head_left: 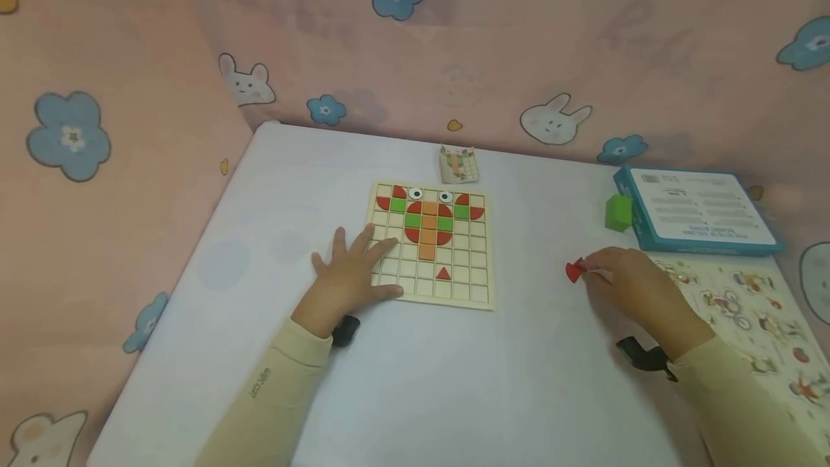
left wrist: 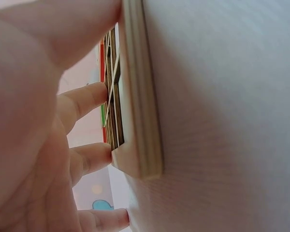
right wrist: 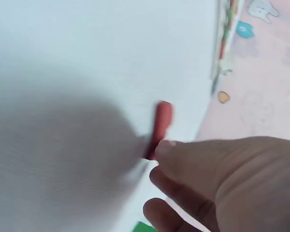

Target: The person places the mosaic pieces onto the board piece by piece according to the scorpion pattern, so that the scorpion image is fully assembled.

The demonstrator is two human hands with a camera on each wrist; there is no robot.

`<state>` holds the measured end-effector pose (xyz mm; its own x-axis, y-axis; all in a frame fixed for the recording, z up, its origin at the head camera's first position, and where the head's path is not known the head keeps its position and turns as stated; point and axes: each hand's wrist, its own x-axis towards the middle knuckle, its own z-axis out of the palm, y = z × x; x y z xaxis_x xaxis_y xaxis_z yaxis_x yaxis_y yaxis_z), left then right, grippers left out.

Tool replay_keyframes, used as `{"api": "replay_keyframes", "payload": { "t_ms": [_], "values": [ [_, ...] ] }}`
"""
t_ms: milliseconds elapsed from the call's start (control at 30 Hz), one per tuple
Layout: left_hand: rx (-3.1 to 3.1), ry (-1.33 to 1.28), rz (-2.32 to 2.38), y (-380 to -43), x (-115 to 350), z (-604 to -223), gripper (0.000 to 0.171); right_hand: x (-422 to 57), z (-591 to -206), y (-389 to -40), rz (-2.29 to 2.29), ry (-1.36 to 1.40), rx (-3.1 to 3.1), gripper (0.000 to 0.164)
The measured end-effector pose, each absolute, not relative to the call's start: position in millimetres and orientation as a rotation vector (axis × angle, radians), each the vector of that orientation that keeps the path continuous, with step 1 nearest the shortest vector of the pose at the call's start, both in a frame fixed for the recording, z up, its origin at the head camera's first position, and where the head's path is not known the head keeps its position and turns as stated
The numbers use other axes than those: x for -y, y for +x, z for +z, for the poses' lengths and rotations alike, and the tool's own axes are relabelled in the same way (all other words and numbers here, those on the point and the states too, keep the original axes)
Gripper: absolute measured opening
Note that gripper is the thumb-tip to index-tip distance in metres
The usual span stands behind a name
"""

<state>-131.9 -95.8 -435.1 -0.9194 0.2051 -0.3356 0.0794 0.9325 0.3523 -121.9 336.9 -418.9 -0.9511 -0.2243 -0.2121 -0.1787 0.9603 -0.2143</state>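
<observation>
A square wooden grid board [head_left: 470, 294] lies on the white table, bearing red, green and orange pieces and two eye discs in its upper part. A small red triangle [head_left: 444, 274] sits lower on the grid. My left hand [head_left: 346, 272] is spread over the board's left edge, fingertips and thumb resting on it; the left wrist view shows the board's layered wooden side [left wrist: 145, 106]. To the right of the board, my right hand [head_left: 625, 283] pinches a small red quarter-round piece [head_left: 573, 271] between thumb and fingers, close over the table.
A small pattern card [head_left: 459, 166] stands behind the board. At the right are a green block [head_left: 619, 212], a teal-and-white box [head_left: 703, 211] and a printed sheet with cartoon figures [head_left: 772, 308]. Pink patterned cloth [head_left: 493, 42] hangs at the table's back and left.
</observation>
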Motion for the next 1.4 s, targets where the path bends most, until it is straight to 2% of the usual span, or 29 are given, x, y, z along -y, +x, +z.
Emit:
{"api": "replay_keyframes", "payload": {
  "t_ms": [200, 600, 667, 833, 933, 1133, 1400],
  "values": [
    [-2.717, 0.199, 0.49, -132.6, 96.5, -435.8, 0.088, -333.3, -432.5, -123.3, -0.133, -0.535, -3.021, 0.021],
    [-2.712, 0.205, 0.481, -131.5, 96.1, -436.3, 0.088, -319.8, -430.4, -146.4, -0.346, -0.319, -2.916, 0.017],
    [-2.713, 0.204, 0.479, -131.1, 96.5, -436.5, 0.088, -301.8, -426.7, -143.1, -0.361, -0.452, -2.955, 0.018],
    [-2.715, 0.2, 0.482, -131.8, 98.0, -438.9, 0.088, -233.8, -423.7, -127.2, -0.381, -1.126, -2.956, 0.031],
    [-2.714, 0.201, 0.485, -132.4, 98.4, -439.3, 0.088, -199.4, -424.2, -122.8, -0.389, -1.375, -2.85, 0.034],
    [-2.714, 0.208, 0.469, -132.0, 97.7, -435.9, 0.087, -166.0, -427.4, -124.5, -0.286, -1.565, -2.772, 0.028],
    [-2.717, 0.214, 0.463, -131.1, 97.3, -431.8, 0.087, -158.6, -433.3, -125.9, -0.114, -1.515, -2.826, 0.027]
  ]
}}
